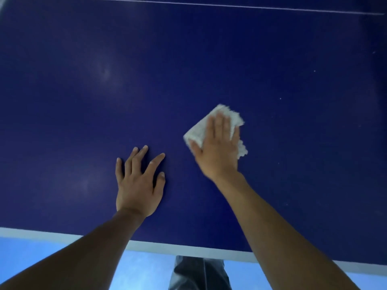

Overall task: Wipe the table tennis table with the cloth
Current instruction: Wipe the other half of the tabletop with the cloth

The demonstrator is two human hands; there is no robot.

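Observation:
The dark blue table tennis table [188, 65] fills most of the view. A folded white cloth [199, 129] lies flat on it, right of centre. My right hand [218, 147] presses down on the cloth with straight fingers, covering its middle. My left hand [139, 183] rests flat on the bare table surface to the left of the cloth, fingers spread and holding nothing.
The table's white near edge [159, 246] runs across the bottom, with light blue floor [142, 273] below it. A thin white line [209, 5] crosses the table at the far top. Faint smudges [104, 72] and small white specks [280, 98] mark the surface.

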